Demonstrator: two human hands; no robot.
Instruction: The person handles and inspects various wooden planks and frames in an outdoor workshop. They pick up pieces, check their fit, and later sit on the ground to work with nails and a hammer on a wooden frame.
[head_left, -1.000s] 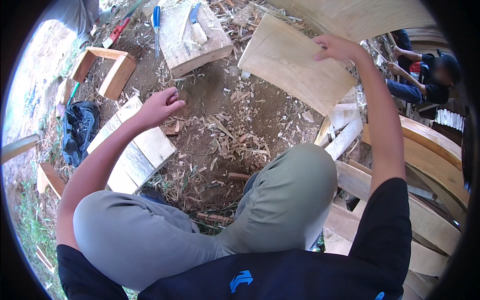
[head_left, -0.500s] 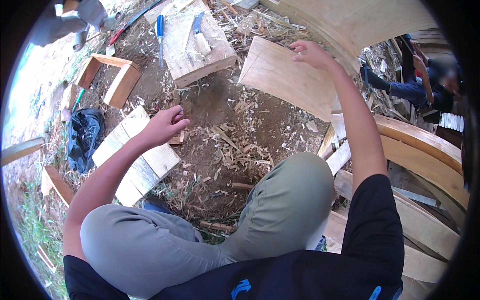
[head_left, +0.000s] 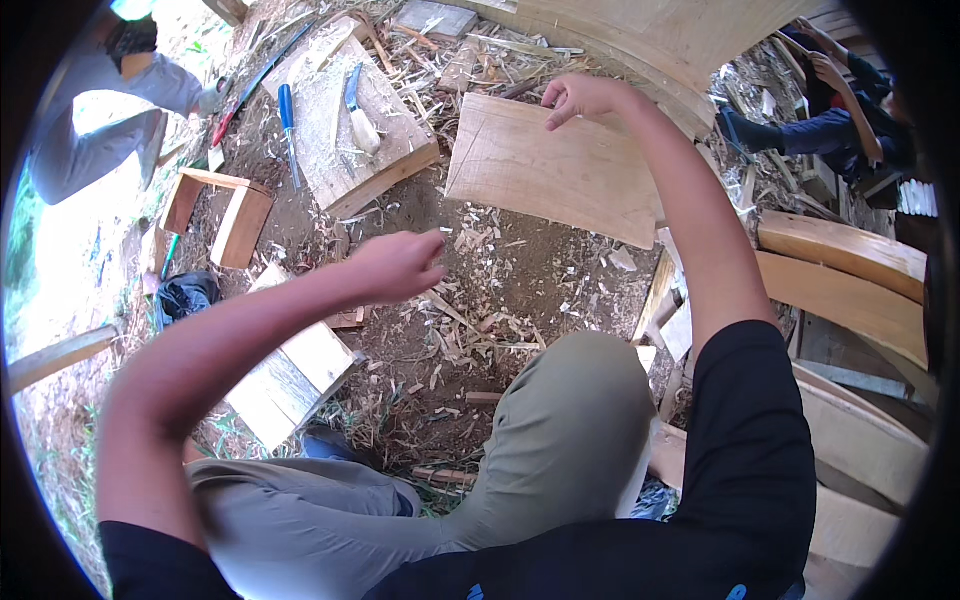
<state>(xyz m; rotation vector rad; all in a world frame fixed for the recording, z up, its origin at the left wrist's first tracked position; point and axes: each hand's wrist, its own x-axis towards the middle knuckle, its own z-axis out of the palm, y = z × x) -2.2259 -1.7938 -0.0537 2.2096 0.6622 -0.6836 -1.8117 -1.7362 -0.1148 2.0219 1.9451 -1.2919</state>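
My left hand (head_left: 398, 267) is raised over the shaving-strewn ground, its fingers curled in with nothing seen in them. Over the far edge of a flat wooden board (head_left: 545, 165) hangs my right hand (head_left: 585, 100), fingers loosely bent and apart, holding nothing. Whether it touches the board I cannot tell. Left of the board is a thick wooden block (head_left: 385, 165). On it lie a blue-handled chisel (head_left: 288, 120) and a knife (head_left: 361, 118) with a pale handle. A slatted piece of pale wood (head_left: 300, 375) lies beneath my left forearm.
An open wooden frame (head_left: 240, 225) and a black plastic bag (head_left: 188, 297) lie at the left. Curved timbers (head_left: 850, 300) are stacked at the right. A large curved panel (head_left: 660, 40) stands at the far side. Other people's legs (head_left: 95, 120) show at the upper left and right.
My left hand has moved right, away from the slatted wood. My right hand has shifted slightly left over the board, its fingers bending downward. The view has shifted, showing more of the person at upper left.
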